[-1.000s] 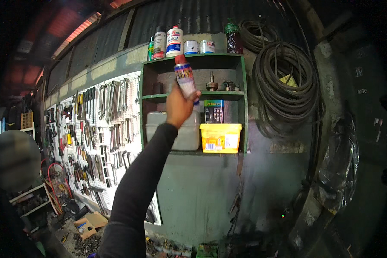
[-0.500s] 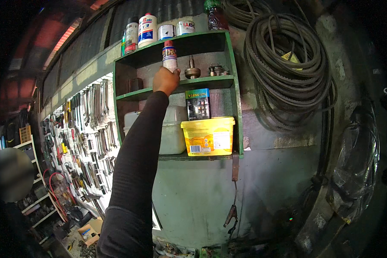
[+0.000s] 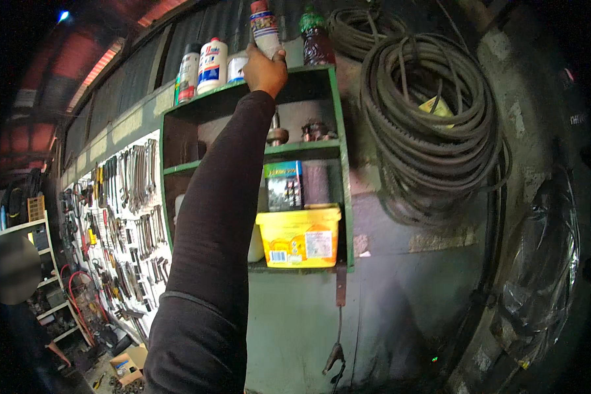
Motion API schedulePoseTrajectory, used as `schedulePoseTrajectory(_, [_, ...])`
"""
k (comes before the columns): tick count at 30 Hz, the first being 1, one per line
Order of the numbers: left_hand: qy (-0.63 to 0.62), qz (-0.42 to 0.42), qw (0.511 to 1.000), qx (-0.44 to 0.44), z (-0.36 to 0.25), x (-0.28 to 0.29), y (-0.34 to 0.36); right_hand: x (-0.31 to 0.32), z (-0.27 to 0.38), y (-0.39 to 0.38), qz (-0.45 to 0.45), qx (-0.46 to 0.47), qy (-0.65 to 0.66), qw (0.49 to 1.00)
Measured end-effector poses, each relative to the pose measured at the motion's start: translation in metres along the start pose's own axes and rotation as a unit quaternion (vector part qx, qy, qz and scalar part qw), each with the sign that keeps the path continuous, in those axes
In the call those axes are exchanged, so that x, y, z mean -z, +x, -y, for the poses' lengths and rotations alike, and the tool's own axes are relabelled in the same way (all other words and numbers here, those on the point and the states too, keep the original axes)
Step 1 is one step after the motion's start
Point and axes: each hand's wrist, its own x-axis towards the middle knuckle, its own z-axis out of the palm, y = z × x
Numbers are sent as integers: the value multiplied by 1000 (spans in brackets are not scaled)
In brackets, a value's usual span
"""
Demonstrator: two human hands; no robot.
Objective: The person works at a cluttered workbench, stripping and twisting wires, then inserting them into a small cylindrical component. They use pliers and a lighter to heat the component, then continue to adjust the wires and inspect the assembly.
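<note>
My left hand (image 3: 267,73) is wrapped round a spray can (image 3: 265,29) with a red cap and a white, blue and red label. It holds the can up, slightly tilted, at the top of a green wall shelf (image 3: 343,197). Left of the hand, a white bottle (image 3: 212,65), a dark-topped can (image 3: 189,73) and a small white tin (image 3: 237,68) stand on the shelf's top. To its right is a dark bottle (image 3: 313,43) with a green top. The hand and can hide part of that surface. My right hand is out of view.
Metal parts (image 3: 316,131) sit on the middle shelf. Below are a boxed item (image 3: 284,185) and a yellow tub (image 3: 299,238). Coiled belts (image 3: 433,111) hang at the right. Tools cover a white board (image 3: 152,249) at the left, where another person's arm (image 3: 58,354) shows.
My left hand has lifted the spray can from the middle shelf's level up to the shelf's top. The view has shifted, so the shelf sits lower and further left.
</note>
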Motion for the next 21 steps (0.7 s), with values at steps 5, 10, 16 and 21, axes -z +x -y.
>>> schedulePoseTrajectory(5, [-19,26,999,37,15,-36,30,19,4,16,-16,18,18,1000])
schedulePoseTrajectory(10, [119,119,983,76,22,-61,39,27,3,27,-23,14,35,999])
schedulePoseTrajectory(16, [182,132,972,62,10,-59,20,28,-1,36,-25,8,50,998])
schedulePoseTrajectory(21, [239,172,953,75,-3,-56,10,28,-3,39,-29,15,62,998])
